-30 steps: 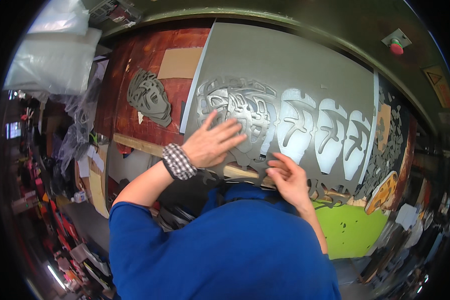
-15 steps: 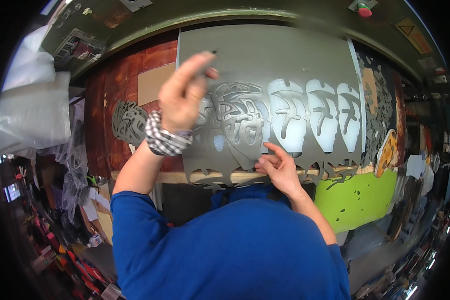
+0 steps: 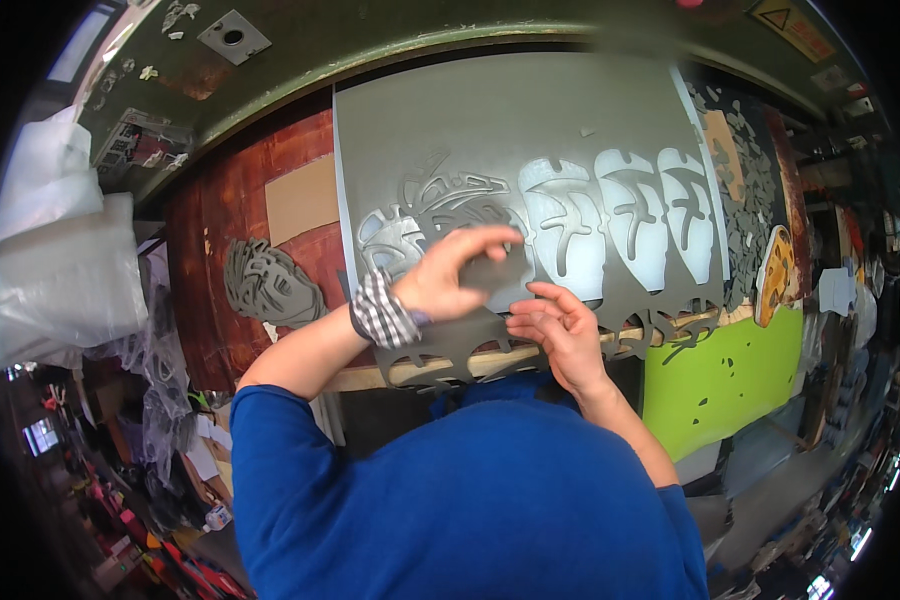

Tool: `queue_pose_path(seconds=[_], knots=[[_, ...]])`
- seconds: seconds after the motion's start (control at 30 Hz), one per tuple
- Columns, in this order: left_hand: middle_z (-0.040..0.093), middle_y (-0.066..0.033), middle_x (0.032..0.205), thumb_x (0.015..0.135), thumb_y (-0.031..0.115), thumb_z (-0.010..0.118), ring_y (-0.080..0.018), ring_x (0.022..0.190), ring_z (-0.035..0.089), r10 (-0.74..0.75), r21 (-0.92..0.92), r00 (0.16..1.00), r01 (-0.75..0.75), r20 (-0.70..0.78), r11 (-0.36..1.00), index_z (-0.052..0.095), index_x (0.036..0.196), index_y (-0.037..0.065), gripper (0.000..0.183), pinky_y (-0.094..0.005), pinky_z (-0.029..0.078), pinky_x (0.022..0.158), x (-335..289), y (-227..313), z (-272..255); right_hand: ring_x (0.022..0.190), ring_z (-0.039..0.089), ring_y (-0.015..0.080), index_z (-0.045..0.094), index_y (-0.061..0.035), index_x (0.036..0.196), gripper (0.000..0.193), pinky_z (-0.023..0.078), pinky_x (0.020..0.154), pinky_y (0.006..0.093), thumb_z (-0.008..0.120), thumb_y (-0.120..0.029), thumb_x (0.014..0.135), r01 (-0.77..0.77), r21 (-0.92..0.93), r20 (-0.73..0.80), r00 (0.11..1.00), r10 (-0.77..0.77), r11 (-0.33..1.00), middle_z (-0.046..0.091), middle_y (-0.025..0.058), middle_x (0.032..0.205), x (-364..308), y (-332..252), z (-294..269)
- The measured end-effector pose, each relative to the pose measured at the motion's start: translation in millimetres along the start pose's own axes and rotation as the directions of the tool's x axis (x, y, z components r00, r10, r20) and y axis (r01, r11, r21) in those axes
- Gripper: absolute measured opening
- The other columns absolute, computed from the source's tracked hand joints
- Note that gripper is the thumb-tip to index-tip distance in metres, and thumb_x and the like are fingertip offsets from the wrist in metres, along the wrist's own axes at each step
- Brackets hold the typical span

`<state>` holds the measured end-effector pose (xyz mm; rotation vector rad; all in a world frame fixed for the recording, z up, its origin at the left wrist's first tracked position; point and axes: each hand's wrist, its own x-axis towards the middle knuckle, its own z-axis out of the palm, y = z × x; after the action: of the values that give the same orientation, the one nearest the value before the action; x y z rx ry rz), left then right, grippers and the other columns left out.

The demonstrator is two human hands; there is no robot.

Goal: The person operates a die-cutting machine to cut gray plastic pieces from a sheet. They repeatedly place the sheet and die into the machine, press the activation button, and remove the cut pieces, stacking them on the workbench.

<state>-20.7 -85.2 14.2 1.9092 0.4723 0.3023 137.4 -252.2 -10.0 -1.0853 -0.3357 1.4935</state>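
Observation:
A large grey sheet [image 3: 450,110] with rows of openwork shapes cut through it lies on the press bed. My left hand [image 3: 445,275] is over the cut part, its thumb and fingers curved around a grey cut piece [image 3: 498,268] that is smeared by motion. More cut strips [image 3: 460,186] lie just beyond that hand. Close by on the right, my right hand [image 3: 568,335] hovers at the sheet's near edge. Its fingers are apart and slightly bent, with nothing seen in them.
Left of the sheet, a pile of grey cut pieces [image 3: 270,283] rests on the red-brown board near a tan card [image 3: 303,198]. Grey scraps [image 3: 755,165] and a yellow-orange cutout [image 3: 773,275] are at the right. A lime-green sheet [image 3: 725,385] hangs at the near right.
My left hand has come down and right from above the sheet to the cut pieces. The grey piece my right fingers were touching has shifted; that hand stays nearly in place.

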Motion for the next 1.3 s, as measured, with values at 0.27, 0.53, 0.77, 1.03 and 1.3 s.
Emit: queue_pose_path(seconds=[0.27,0.53,0.77,1.03,1.3], knots=[[0.062,-0.0077,0.085,0.091,0.012,0.062,-0.0198,0.083,0.063,-0.153,-0.615,0.683,-0.508,-0.714,0.603,0.051,0.116,0.0,0.03,-0.0371,0.051,0.084,40,-4,-116,0.093,0.065,0.0164,0.055,0.0031,0.118,0.026,0.051,0.084,0.0276,0.056,0.0,0.092,-0.026,-0.405,-0.005,1.0,0.027,0.914,0.066,0.0113,0.102,4,13,-5],[0.064,-0.0121,0.082,0.096,0.014,0.055,-0.0248,0.084,0.063,0.019,-0.158,0.249,-0.67,-0.968,0.725,0.059,0.087,0.0,0.017,-0.0479,0.05,0.085,22,76,-232,0.09,0.065,0.0158,0.057,0.0031,0.114,0.027,0.051,0.08,0.0262,0.062,-0.002,0.088,-0.049,-0.519,-0.062,0.998,0.019,0.853,0.066,0.0108,0.1,6,15,5],[0.064,-0.0149,0.114,0.093,0.015,0.053,-0.0242,0.102,0.061,0.417,0.562,0.659,0.009,-0.625,0.827,0.064,0.108,0.003,0.022,-0.0375,0.051,0.085,-28,61,-164,0.083,0.058,0.036,0.061,0.0018,0.109,0.038,0.05,0.075,0.042,0.073,-0.01,0.075,0.363,-0.9,0.316,0.925,-0.211,0.242,0.062,0.0183,0.096,-9,-2,42],[0.055,-0.0069,0.088,0.065,0.005,0.067,-0.0229,0.087,0.057,0.333,0.481,0.943,-0.297,0.012,0.825,0.059,0.122,0.004,0.057,-0.039,0.041,0.083,-98,-30,-8,0.063,0.053,0.0106,0.068,-0.0038,0.087,0.02,0.043,0.06,0.027,0.074,-0.022,0.08,-0.022,-0.836,0.361,0.732,0.578,0.549,0.061,0.0033,0.067,41,-11,42],[0.057,-0.0089,0.097,0.075,0.037,0.074,-0.0232,0.095,0.058,0.321,0.588,0.945,-0.228,-0.058,0.776,0.054,0.128,0.003,0.066,-0.0403,0.04,0.087,-125,-25,26,0.059,0.041,0.0068,0.059,-0.0021,0.061,0.013,0.031,0.058,0.0212,0.056,-0.003,0.074,-0.382,-0.267,0.354,0.815,0.459,0.885,0.051,-0.0009,0.06,50,32,31]])
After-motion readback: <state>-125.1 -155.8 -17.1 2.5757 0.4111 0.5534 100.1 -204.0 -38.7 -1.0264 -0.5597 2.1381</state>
